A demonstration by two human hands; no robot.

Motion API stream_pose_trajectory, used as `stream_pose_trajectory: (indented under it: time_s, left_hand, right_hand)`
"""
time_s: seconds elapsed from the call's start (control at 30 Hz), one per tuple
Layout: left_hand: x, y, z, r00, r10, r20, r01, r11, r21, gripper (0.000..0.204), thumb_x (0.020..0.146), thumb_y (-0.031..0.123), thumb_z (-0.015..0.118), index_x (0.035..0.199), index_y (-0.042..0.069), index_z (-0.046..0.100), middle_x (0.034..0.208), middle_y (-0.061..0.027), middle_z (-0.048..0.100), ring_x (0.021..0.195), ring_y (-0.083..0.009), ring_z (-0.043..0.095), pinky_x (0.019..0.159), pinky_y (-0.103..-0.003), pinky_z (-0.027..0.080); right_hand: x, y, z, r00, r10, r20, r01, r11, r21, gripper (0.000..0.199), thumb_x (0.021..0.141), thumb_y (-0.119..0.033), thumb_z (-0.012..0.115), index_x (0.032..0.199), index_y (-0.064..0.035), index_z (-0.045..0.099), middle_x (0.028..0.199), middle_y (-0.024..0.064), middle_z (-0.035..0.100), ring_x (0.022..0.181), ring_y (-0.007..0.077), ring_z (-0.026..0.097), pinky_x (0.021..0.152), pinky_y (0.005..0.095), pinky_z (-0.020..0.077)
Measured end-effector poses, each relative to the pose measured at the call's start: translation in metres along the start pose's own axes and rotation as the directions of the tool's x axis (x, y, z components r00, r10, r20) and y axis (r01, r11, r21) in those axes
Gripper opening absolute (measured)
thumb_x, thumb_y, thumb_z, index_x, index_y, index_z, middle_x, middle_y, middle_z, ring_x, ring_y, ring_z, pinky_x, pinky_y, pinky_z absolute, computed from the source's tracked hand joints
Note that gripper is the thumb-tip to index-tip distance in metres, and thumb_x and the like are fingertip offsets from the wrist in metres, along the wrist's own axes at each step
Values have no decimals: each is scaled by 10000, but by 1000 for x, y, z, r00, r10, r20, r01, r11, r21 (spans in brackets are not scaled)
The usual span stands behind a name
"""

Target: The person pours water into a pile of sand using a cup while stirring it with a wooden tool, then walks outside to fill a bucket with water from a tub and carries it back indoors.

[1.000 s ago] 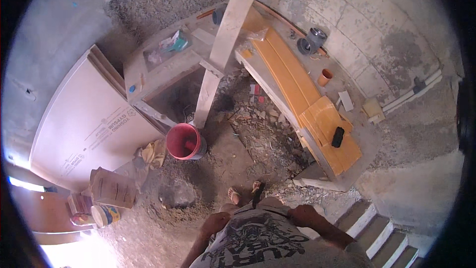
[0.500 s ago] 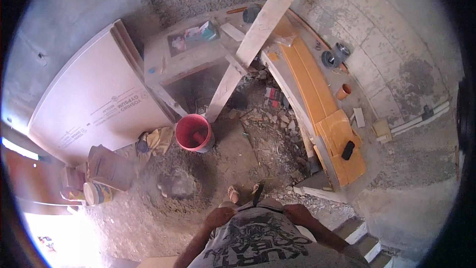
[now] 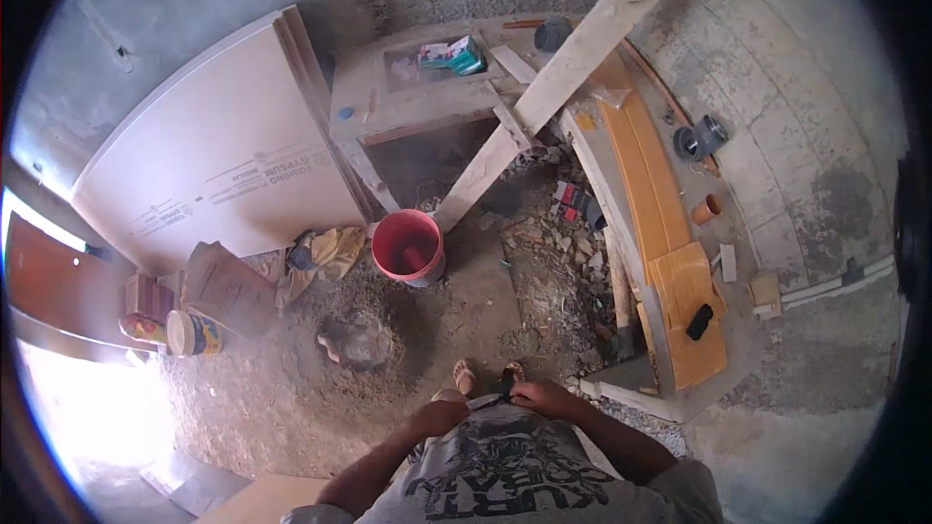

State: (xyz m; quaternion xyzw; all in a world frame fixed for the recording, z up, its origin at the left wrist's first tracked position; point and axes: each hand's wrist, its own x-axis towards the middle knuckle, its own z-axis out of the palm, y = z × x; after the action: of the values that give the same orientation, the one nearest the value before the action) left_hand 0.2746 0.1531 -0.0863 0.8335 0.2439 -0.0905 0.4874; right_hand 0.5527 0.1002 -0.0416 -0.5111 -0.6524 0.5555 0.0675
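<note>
At my waist, my left hand (image 3: 439,417) is closed by the hem of my grey printed shirt (image 3: 505,456). What its fingers hold is hidden. My right hand (image 3: 539,398) is closed at the front middle of the waist, its fingertips against a dark strap-like piece (image 3: 507,383). The view is too small to show how the fingers grip it. Both forearms bend inward. Beyond the hands, my sandalled feet (image 3: 464,376) stand on the dirt floor.
Ahead stands a red bucket (image 3: 427,275) beside a mortar heap (image 3: 359,342) with a hollow. Gypsum boards (image 3: 214,155) lean at left. A slanting plank (image 3: 573,68) crosses above rubble (image 3: 573,252). On the right ledge lie orange-brown cardboard (image 3: 636,175) and a black object (image 3: 699,322).
My right hand has moved inward to the front middle of the waist, where the dark strap stuck out. The left hand stays at the waist. The whole view has shifted rightward.
</note>
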Motion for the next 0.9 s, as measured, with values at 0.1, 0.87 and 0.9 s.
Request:
stream_pose_trajectory:
  time_s: [0.1,0.87,0.9]
  left_hand:
    - [-1,16,0,983,-127,-129,107,983,-150,360,894,349,369,941,43,552,975,-165,573,932,-312,549,783,-410,416]
    - [12,44,-24,965,-223,-135,225,974,0,261,846,275,460,1051,152,564,911,-166,602,856,-335,578,711,-429,449]
    - [15,46,-27,967,-229,-111,233,972,22,263,847,283,459,1054,160,564,909,-164,603,857,-334,578,712,-427,450]
  right_hand:
    - [0,3,11,994,69,-84,-62,995,77,360,854,-366,475,1009,-47,537,906,132,581,872,264,570,753,351,426]
    - [-35,-9,-8,979,169,-117,-193,951,-243,414,760,-261,595,1119,-84,491,891,180,588,825,324,581,725,415,449]
    - [-49,-6,-6,974,182,-135,-210,948,-239,414,760,-261,595,1119,-84,491,891,180,588,825,324,581,725,415,449]
